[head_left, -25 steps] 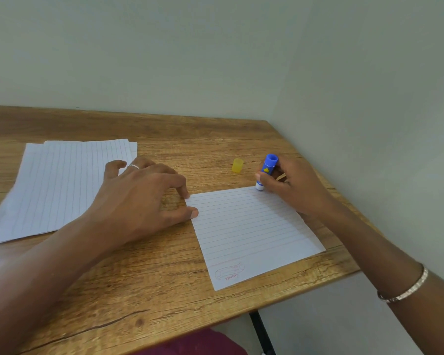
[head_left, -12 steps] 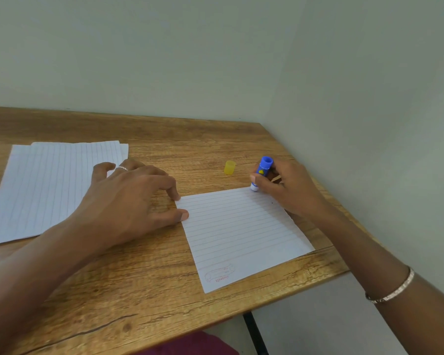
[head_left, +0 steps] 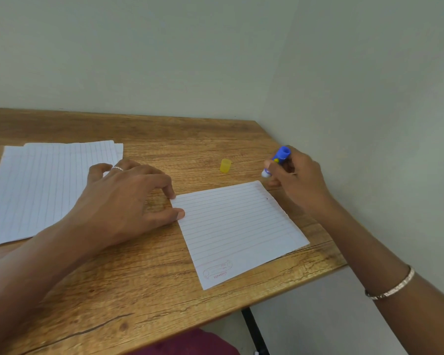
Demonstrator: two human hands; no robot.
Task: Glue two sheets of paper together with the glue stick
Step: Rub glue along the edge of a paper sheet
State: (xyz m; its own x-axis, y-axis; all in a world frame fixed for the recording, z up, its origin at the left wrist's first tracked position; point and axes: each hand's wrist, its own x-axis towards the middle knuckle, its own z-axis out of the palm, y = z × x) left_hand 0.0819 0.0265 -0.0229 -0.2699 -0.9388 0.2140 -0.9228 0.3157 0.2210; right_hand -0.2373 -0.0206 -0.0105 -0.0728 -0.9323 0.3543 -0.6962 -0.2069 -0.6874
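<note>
The glue stick point(head_left: 276, 162) is uncapped and tilted, its white tip just past the lined sheet's point(head_left: 239, 226) far corner at 1 o'clock. The right hand point(head_left: 297, 180) has its fingers wrapped around the blue barrel. The left hand point(head_left: 128, 198), fingers loosely bent and holding nothing, pins the sheet's 9 o'clock edge with thumb and forefinger tips. The step looks like spreading glue. It should go best with light strokes running away from the pinned edge, so the paper pulls taut rather than buckling, and with care at the corners. The yellow cap point(head_left: 225, 165) stands at 12 o'clock. Spare sheets point(head_left: 49, 185) lie at 9 o'clock on the bench point(head_left: 164, 290).
</note>
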